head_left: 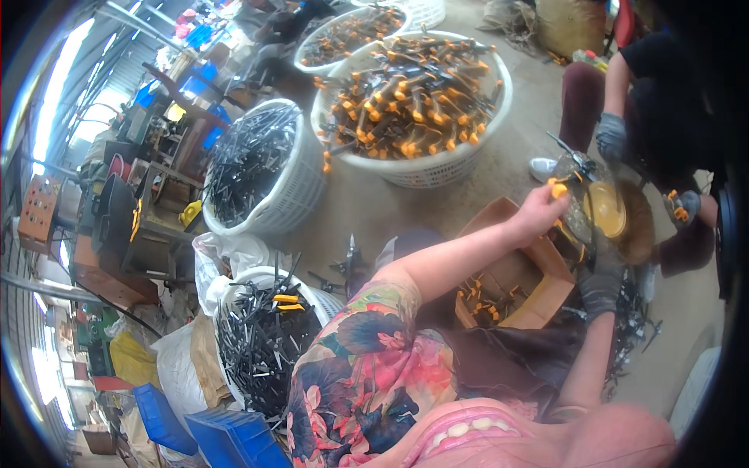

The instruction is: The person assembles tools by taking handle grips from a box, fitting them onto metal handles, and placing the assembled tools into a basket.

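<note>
My bare left hand (pixel 542 209) reaches out above a cardboard box, its fingers closed around a small orange piece (pixel 558 189). A dark part with orange on it (pixel 579 175) lies just beyond my fingertips; I cannot tell whether the two are joined. My right hand (pixel 599 287), in a grey glove, is beside a brown round-sided thing with a yellowish oval top (pixel 607 210). Its fingers are blurred, and anything in them is hidden. Inside the cardboard box (pixel 550 273) lie several black parts with orange ends (pixel 488 300).
Across from me sits a person with grey-gloved hands (pixel 611 136). A large white basket (pixel 421 168) heaps with orange-ended black parts. White baskets of dark strips stand at left (pixel 300 183) and nearer (pixel 324 300). Blue bins (pixel 234 441) sit lower left; dark parts (pixel 628 335) lie on the floor at right.
</note>
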A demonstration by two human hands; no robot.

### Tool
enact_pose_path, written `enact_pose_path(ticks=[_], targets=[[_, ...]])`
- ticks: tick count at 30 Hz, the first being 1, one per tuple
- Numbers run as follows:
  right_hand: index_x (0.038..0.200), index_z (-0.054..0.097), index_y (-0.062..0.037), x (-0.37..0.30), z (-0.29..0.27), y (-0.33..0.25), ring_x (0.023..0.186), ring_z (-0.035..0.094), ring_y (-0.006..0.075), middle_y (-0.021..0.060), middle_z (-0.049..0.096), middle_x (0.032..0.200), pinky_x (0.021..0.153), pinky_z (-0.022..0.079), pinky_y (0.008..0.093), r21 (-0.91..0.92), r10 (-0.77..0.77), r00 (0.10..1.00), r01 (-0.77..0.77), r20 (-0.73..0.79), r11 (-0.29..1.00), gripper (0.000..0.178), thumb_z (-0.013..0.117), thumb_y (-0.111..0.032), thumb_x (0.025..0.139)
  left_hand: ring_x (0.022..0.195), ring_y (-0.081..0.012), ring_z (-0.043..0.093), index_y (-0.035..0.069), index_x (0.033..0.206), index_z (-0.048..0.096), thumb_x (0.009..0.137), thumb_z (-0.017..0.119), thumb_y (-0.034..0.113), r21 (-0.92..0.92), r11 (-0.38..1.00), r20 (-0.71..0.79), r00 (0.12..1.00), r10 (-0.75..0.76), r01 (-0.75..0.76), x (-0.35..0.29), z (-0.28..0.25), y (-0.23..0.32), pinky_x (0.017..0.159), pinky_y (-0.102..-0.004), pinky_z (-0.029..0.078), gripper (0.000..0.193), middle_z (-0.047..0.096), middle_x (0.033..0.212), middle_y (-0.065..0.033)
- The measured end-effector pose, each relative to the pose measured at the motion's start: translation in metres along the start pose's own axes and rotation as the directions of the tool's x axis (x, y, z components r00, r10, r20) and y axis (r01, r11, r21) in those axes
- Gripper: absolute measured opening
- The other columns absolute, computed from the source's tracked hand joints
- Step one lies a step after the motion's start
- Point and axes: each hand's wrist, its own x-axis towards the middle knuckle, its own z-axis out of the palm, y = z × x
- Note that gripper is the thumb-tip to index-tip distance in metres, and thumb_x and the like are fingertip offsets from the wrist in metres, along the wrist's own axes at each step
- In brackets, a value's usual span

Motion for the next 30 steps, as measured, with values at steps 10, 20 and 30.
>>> enact_pose_path(ticks=[10, 20, 30], targets=[[0.1, 0.061, -0.0036, 0.016, -0.016, 0.051, 0.069, 0.055, 0.0077, 0.0023, 0.062, 0.077, 0.06, 0.046, 0.0224, 0.707, 0.164, 0.979, -0.029, -0.124, 0.707, 0.026, 0.061, -0.028, 0.09, 0.095, -0.027, 0.053, -0.002, 0.105, 0.045, 0.098, 0.029, 0.018, -0.613, 0.72, 0.178, 0.945, -0.276, 0.326, 0.059, -0.021, -0.019, 0.081, -0.0398, 0.046, 0.027, 0.054, 0.11, -0.0181], [0.112, 0.061, -0.0022, 0.02, -0.019, 0.077, 0.086, 0.064, 0.0234, 0.0127, 0.067, 0.092, 0.076, 0.048, 0.0332, 0.342, 0.223, 0.943, -0.131, -0.246, 0.931, 0.034, 0.057, -0.027, 0.09, 0.101, -0.024, 0.058, 0.005, 0.114, 0.044, 0.098, 0.04, 0.013, -0.226, 0.93, 0.086, 0.957, -0.277, 0.289, 0.07, 0.01, -0.071, 0.081, -0.0397, 0.048, 0.018, 0.056, 0.122, -0.0114], [0.113, 0.062, -0.0022, 0.034, 0.017, 0.073, 0.079, 0.06, 0.0089, 0.005, 0.066, 0.088, 0.073, 0.049, 0.0226, 0.354, 0.14, 0.924, -0.005, -0.355, 0.935, 0.031, 0.064, -0.02, 0.088, 0.106, -0.022, 0.058, 0.004, 0.116, 0.046, 0.098, 0.043, 0.01, -0.151, 0.943, 0.049, 0.955, -0.293, 0.297, 0.081, 0.022, -0.075, 0.077, -0.0327, 0.043, 0.02, 0.055, 0.124, -0.0073]])
